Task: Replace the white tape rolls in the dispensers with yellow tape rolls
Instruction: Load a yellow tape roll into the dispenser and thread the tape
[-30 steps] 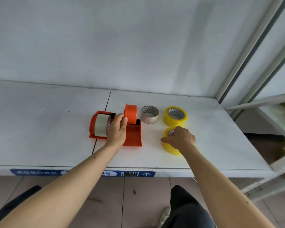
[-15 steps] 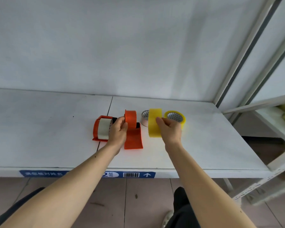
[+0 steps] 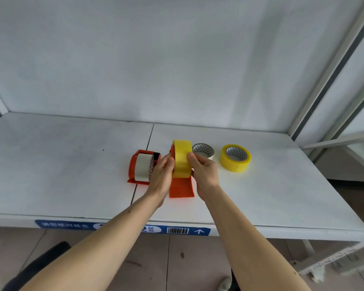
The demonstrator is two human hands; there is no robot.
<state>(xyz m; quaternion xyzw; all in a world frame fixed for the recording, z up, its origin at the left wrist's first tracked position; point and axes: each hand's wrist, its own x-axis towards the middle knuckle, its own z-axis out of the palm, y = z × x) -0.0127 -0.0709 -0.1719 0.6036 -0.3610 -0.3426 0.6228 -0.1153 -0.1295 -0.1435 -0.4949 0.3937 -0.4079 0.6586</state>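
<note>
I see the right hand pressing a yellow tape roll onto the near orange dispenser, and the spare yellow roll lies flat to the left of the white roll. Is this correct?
Not quite. The head view shows the spare yellow roll lying flat to the right of the white roll, not the left. The rest holds: the right hand presses a yellow tape roll onto the near orange dispenser.

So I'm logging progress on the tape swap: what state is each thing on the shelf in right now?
Left dispenser: white roll still loaded.
Right dispenser: yellow roll on edge over its hub, seating not confirmable.
Held yellow roll: gripped by both hands.
Loose white roll: lying flat, removed.
Spare yellow roll: lying flat, untouched.
Left hand: closed on roll.
Right hand: closed on roll.
</note>
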